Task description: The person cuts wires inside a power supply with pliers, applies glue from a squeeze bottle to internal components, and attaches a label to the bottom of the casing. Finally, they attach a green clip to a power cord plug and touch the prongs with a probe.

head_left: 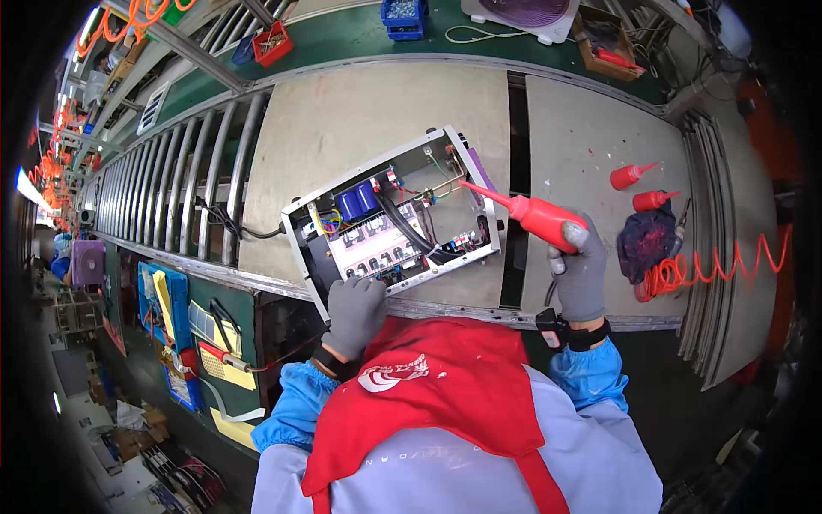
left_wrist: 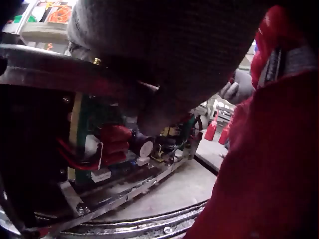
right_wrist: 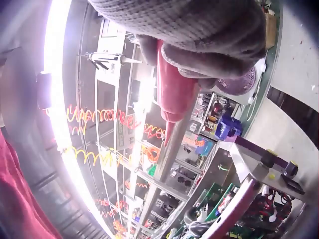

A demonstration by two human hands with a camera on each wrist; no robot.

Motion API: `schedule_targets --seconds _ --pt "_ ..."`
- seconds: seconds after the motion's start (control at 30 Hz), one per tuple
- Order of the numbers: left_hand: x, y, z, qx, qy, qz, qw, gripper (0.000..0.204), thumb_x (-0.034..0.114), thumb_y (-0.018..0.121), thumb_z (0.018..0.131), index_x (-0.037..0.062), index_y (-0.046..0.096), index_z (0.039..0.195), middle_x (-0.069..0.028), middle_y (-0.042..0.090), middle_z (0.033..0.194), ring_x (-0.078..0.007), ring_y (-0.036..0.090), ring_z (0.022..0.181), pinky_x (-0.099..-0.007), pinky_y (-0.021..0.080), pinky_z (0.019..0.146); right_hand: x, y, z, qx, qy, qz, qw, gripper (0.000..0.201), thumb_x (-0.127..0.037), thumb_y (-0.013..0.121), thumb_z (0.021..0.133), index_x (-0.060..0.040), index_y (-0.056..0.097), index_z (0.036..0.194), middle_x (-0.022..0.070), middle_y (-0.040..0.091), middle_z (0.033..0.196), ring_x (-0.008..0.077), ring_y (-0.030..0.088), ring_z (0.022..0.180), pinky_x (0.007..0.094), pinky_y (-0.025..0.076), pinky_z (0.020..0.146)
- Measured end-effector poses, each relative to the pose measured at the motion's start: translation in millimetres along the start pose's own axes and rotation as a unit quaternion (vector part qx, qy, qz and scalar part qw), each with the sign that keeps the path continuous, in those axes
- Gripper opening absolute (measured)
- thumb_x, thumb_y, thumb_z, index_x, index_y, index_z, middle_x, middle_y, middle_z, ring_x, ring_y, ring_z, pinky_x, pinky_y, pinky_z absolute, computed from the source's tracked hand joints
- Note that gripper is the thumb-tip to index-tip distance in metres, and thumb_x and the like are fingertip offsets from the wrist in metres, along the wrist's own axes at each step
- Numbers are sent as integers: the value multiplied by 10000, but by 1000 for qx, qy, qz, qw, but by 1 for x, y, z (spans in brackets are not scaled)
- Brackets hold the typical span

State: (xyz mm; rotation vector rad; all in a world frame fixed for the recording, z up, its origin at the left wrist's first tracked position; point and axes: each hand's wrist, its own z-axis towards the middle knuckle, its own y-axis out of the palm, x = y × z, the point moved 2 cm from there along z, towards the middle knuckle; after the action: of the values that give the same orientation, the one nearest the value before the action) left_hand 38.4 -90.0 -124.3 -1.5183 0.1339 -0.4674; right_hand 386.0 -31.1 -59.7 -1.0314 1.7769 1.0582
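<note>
An open metal chassis [head_left: 301, 230] full of circuit boards, blue capacitors and wiring lies tilted on the grey work board. My left hand [head_left: 364, 295], in a grey glove, grips the chassis at its near edge; in the left wrist view the glove [left_wrist: 169, 55] curls over the chassis rim [left_wrist: 114, 191]. My gloved right hand [head_left: 572, 248] holds a red squeeze bottle [head_left: 538, 216] to the right of the chassis. Its long nozzle points left over the chassis's right side. In the right wrist view the fingers [right_wrist: 209, 35] wrap the bottle [right_wrist: 174, 89].
Two more red bottles [head_left: 629, 176] [head_left: 652, 200], a dark cloth [head_left: 646, 240] and an orange coiled hose [head_left: 719, 265] lie on the right board. A roller conveyor [head_left: 197, 180] runs on the left. A fan [head_left: 522, 13] and blue bin [head_left: 402, 17] stand behind.
</note>
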Motion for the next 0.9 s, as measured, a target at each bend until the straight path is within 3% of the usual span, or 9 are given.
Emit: schedule_targets --seconds 0.13,0.23,0.33,0.43,0.53,0.63,0.67,0.8,0.9 --pt "-14 -22 9 7 23 -81 996 204 182 796 697 118 639 810 -60 627 715 -279 627 712 -427 421 648 -4 -11 -23 51 -14 56 997 379 -298 609 879 -12 607 1128 34 542 761 77 447 575 208 339 483" --pt "-35 -72 34 -22 12 -138 990 216 202 802 693 107 708 863 -100 673 740 -322 659 715 -450 490 668 -15 -10 -43 44 -13 107 993 420 -295 619 864 -10 596 1171 51 559 799 89 478 600 208 349 481" --pt "-67 -105 66 40 -19 -147 988 263 166 780 704 72 744 947 -141 690 770 -324 671 720 -441 518 681 -19 1 -54 48 -62 142 987 454 -293 627 849 -10 586 1202 61 577 833 94 505 622 211 366 489" --pt "-85 -122 98 116 -34 -149 981 307 162 768 714 69 752 1006 -143 703 805 -319 668 735 -436 522 678 -26 18 -65 65 -99 91 989 450 -271 647 839 -11 584 1200 54 573 844 82 499 623 214 367 489" --pt "-99 -125 116 137 -67 -118 981 312 179 744 772 53 744 1057 -142 717 865 -303 665 841 -406 529 773 -33 36 -72 100 -161 -28 981 444 -234 672 828 -1 577 1193 49 571 899 95 537 704 230 445 586" --pt "-112 -120 125 159 -71 -105 979 288 205 719 809 75 746 1066 -117 728 901 -294 653 898 -406 509 814 -35 54 -70 133 -247 -145 949 450 -170 697 814 16 563 1201 44 569 974 135 577 829 274 504 737" --pt "-114 -119 127 161 -73 -110 978 270 218 714 816 101 748 1056 -90 730 903 -288 644 909 -410 479 828 -40 67 -73 130 -239 -119 955 464 -124 733 787 30 571 1193 73 598 1048 185 607 958 322 510 873" --pt "-118 -117 129 166 -73 -101 978 264 235 710 823 140 745 1066 -60 727 921 -276 630 939 -422 439 858 -35 79 -54 127 -375 -257 882 469 -90 795 737 36 605 1146 157 641 1115 244 648 1023 358 521 906" --pt "-117 -118 127 167 -66 -95 979 282 235 713 816 141 734 1081 -54 716 910 -277 624 938 -426 428 861 -40 87 -41 122 -382 -329 855 476 -84 796 731 40 602 1148 177 641 1109 286 659 1007 375 528 897"
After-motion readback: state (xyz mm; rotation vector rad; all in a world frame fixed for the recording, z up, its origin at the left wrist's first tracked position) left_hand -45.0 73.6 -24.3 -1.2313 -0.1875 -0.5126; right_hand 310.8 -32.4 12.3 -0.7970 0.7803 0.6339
